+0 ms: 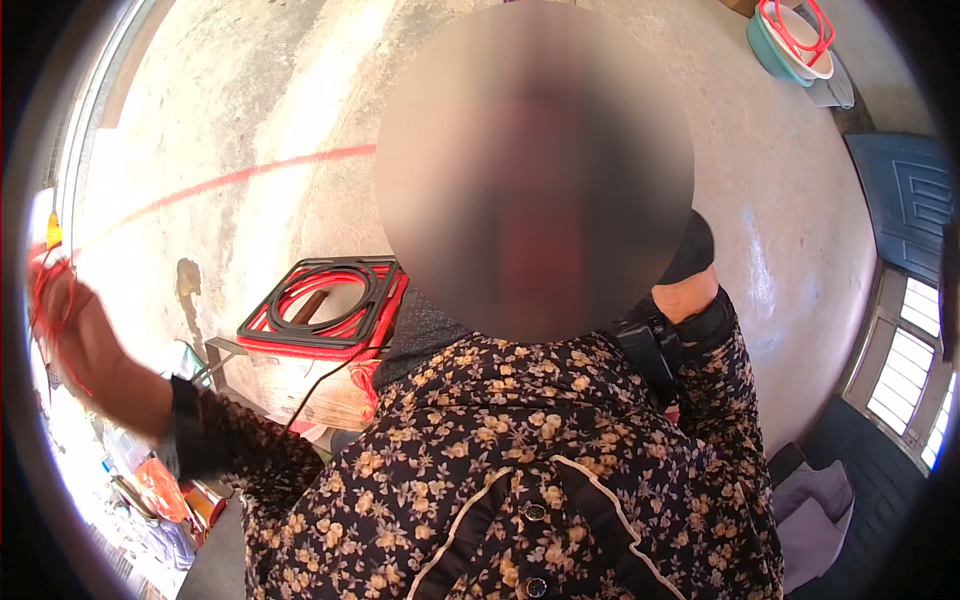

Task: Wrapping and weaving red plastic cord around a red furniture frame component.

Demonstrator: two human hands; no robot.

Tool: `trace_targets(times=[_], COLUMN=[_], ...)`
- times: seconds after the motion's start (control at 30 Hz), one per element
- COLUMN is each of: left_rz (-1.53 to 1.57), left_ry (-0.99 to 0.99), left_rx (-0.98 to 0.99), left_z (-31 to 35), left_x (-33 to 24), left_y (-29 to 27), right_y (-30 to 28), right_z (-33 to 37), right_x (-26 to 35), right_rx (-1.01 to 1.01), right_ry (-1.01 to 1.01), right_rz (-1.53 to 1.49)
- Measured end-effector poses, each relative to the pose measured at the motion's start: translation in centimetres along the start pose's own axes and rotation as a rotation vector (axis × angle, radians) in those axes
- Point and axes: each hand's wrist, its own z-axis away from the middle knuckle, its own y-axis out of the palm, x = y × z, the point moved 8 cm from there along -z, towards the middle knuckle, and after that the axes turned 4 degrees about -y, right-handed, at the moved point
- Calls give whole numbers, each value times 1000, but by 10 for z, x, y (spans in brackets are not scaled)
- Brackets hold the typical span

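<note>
Left hand raised at the far left edge of the view, fingers curled and grasping a tangle of red cord. Cord wound around and over those fingers, touching them, with loops draped above the knuckles; the exact lay of each strand too blurred to tell. Thin, bright red, bunched rather than straight. A second, dark thin strand runs from near the floral sleeve toward the square frame; whether joined to the red cord, cannot tell.

Right hand on the right, just beyond the shoulder, mostly hidden behind a black strap device; grip state of its fingers not shown, cannot tell.

One square black frame wrapped with red cord, lying near the middle left, resting on a wooden block. One teal basin far right, holding one white bowl with red cord across it. One red line across the concrete floor.
</note>
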Motion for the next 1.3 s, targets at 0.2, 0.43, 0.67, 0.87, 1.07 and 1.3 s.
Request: trace_targets(times=[0.2, 0.43, 0.67, 0.87, 1.07, 1.3], left_rz=[-624, -1067, -1001, -622, -1115, -1348], left_ry=[-56, -728, -795, -785, -680, -566], left_rx=[-386, 341, 322, 205, 302, 775], left_z=[19, 120, 137, 120, 104, 128], left_x=[172, 390, 420, 386, 379, 414], left_y=[-45, 87, 80, 63, 61, 96], right_y=[-24, -13, 1, -71, -15, -6], right_z=[7, 41, 42, 52, 35, 35], right_x=[11, -3, 37, 11, -40, -53], right_rx=[-245, -341, -98, -684, -182, 16], right_ry=[64, 231, -60, 0, 416, 386], right_rz=[-699, -599, 476, 668, 213, 640])
